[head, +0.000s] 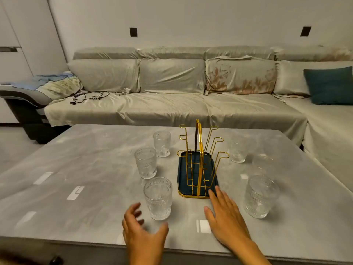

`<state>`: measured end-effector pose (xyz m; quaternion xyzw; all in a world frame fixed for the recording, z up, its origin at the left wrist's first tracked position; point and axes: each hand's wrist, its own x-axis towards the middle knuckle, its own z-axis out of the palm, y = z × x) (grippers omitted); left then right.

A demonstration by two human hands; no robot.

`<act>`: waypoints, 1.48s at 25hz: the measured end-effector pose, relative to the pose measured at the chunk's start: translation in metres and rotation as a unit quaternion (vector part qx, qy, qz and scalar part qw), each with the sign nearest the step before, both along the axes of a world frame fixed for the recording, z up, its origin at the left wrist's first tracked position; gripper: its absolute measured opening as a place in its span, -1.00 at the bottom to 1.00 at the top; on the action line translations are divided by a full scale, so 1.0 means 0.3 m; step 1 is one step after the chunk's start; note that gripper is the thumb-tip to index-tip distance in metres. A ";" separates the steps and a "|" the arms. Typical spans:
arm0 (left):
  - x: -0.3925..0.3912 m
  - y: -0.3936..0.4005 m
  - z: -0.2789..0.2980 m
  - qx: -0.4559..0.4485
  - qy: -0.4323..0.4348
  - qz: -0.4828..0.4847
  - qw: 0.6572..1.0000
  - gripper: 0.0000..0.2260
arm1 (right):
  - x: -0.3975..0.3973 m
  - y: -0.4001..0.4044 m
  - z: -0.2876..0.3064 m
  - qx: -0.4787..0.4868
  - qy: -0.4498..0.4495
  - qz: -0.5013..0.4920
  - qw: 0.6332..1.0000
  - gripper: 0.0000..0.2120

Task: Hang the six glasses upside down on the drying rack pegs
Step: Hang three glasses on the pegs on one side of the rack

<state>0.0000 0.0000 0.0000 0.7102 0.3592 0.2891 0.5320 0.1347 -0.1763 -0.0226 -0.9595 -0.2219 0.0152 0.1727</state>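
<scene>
A gold wire drying rack (200,159) on a dark teal tray (183,169) stands mid-table, its pegs bare. Three clear ribbed glasses stand upright to its left: near (158,197), middle (146,162), far (162,143). Three more stand upright on the right: near (260,196), middle (263,165), far (238,148). My left hand (142,232) is open with fingers spread just below the near left glass, not touching it. My right hand (226,219) lies open and flat, fingertips at the tray's near right corner.
The grey marble table (86,178) ends near my wrists. Behind it runs a long grey sofa (172,104) with a teal cushion (329,87), cables (89,96) and a blanket (57,83).
</scene>
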 end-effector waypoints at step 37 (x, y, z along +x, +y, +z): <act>0.447 0.152 0.510 0.377 -0.002 -0.301 0.876 -0.28 | 0.028 0.006 -0.037 -0.025 -0.061 -0.009 0.998 -0.44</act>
